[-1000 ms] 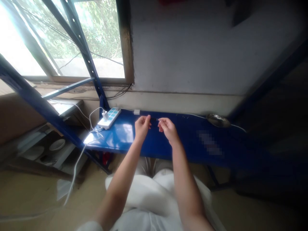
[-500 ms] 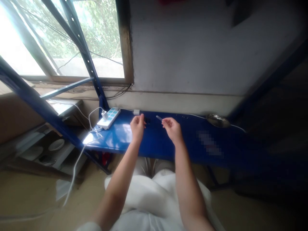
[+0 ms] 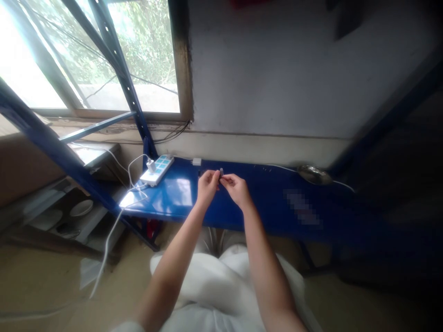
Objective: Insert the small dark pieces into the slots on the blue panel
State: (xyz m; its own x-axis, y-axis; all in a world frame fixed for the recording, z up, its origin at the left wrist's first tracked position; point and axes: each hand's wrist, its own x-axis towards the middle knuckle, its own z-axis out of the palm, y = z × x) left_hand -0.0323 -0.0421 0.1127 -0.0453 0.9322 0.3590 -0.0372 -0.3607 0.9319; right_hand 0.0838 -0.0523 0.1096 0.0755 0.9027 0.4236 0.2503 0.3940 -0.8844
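Over the blue tabletop (image 3: 173, 184), my two hands meet with their fingertips nearly touching. My right hand (image 3: 236, 188) is closed in a pinch on a small translucent tube (image 3: 222, 171), whose upper end sticks up between the hands. My left hand (image 3: 207, 186) is closed too, thumb against fingers. A tiny dark bit shows at its fingertips, too small to name. Just behind the left hand, a small black object (image 3: 199, 174) is partly visible on the table.
A white power strip (image 3: 157, 169) with a plugged-in charger and cables lies at the left. Near the back edge are a white adapter (image 3: 196, 162) and several tiny pieces (image 3: 266, 169). A shiny metal bowl (image 3: 314, 174) sits back right. Blue metal posts (image 3: 119, 69) flank the table.
My hands have come together: the left moved right, and the right moved left with the translucent tube. The tube has turned from slanting to nearly upright.
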